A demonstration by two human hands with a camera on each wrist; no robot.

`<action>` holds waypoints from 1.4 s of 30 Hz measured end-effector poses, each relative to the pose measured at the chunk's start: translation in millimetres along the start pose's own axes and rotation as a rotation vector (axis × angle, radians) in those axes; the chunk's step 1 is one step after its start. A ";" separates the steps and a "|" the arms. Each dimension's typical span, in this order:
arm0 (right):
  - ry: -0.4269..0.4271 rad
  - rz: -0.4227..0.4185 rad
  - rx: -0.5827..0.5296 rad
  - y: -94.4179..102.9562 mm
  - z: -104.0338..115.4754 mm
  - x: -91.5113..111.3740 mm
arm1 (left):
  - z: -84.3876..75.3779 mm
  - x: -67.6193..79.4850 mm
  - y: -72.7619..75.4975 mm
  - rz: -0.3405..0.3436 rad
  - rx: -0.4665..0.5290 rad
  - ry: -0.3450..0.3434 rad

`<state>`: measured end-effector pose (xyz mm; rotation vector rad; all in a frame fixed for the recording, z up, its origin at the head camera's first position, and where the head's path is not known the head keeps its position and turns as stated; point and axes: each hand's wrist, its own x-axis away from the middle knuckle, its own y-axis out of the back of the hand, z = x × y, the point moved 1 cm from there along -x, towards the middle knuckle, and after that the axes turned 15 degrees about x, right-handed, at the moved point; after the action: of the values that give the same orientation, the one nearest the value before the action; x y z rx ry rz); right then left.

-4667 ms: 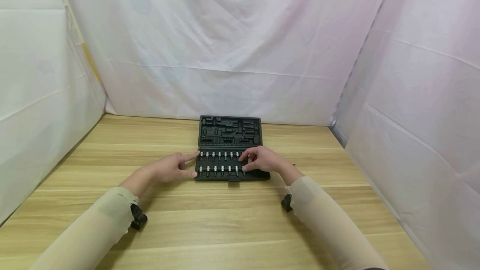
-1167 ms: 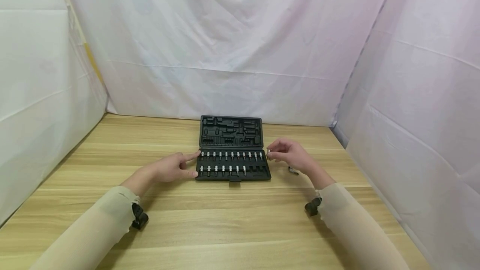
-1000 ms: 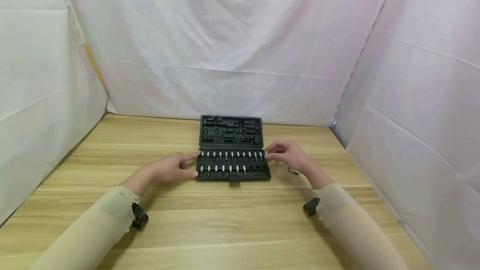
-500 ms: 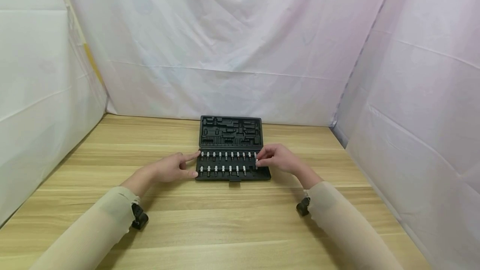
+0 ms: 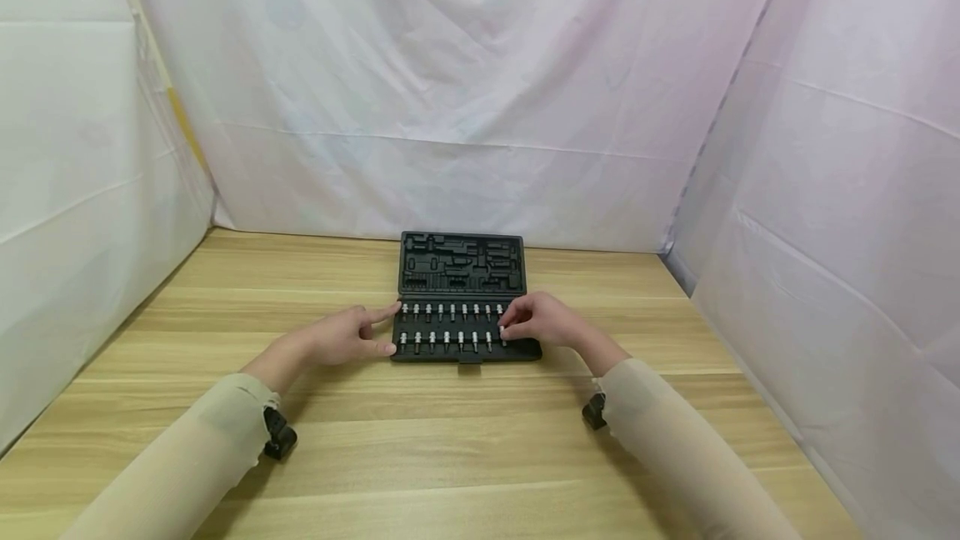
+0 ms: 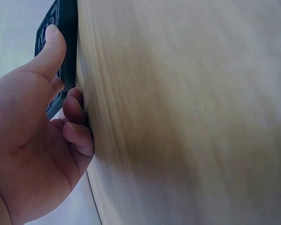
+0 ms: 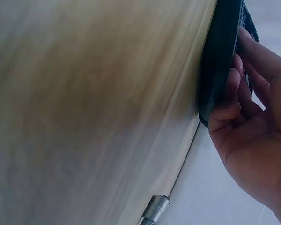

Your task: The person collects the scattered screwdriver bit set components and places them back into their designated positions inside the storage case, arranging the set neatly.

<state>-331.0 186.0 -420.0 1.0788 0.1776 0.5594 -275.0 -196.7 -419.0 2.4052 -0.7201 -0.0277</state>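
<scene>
A black socket case [image 5: 450, 324] lies unfolded on the wooden table, with two rows of silver bit sockets [image 5: 446, 338] in its near half. My left hand [image 5: 339, 336] rests at its left edge. The index finger touches the upper left corner and the thumb the lower left one. With thumb and fingertips my right hand [image 5: 546, 322] pinches a small bit socket [image 5: 503, 334] over the front row, just right of the seated ones. That hand covers the right end of the back row. In the right wrist view the pinched socket is hidden behind my fingers.
A loose bit socket [image 7: 155, 208] lies on the table right of the case, hidden behind my right arm in the head view. The raised lid [image 5: 457, 267] has moulded recesses. White cloth [image 5: 450, 90] hangs at the back and both sides.
My right hand picked up a bit socket beside the case, then carried it left over the case to the front row. My left hand has stayed at the left edge.
</scene>
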 end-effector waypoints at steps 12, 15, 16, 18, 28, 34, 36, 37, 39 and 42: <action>0.038 0.014 -0.002 -1.2 -3.5 0.4 | 4.3 -1.8 -0.1 -0.005 -0.010 0.023; 0.040 0.023 0.003 -1.3 -3.9 0.5 | 3.8 -1.3 -0.1 0.002 -0.005 0.019; 0.041 0.026 0.005 -1.4 -4.2 0.4 | 3.4 -1.1 -0.1 0.005 -0.002 0.017; 0.038 0.029 0.006 -1.2 -4.2 0.7 | 2.6 -0.8 -0.6 0.006 0.006 0.016; 0.020 0.033 -0.001 -1.2 -6.3 -2.2 | 2.7 -1.0 -0.5 -0.006 -0.005 0.033; -0.008 0.052 0.022 -0.9 -3.6 -3.3 | 0.7 -0.6 -1.1 0.004 0.023 0.021; -0.017 0.059 0.028 -0.2 -1.4 -3.4 | 0.9 -0.7 -1.0 0.007 0.026 0.022; -0.021 0.060 0.034 0.0 -0.6 -4.2 | 1.4 -0.8 -0.8 0.006 0.026 0.026; -0.033 0.065 0.041 0.4 1.0 -4.9 | 2.7 -1.3 -0.1 0.007 0.022 0.028; -0.056 0.072 0.050 0.9 4.6 -5.3 | 4.7 -1.6 0.7 0.005 0.015 0.032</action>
<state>-333.9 180.0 -417.8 1.1521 0.1046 0.5906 -277.6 -199.0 -422.6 2.4129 -0.7141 0.0183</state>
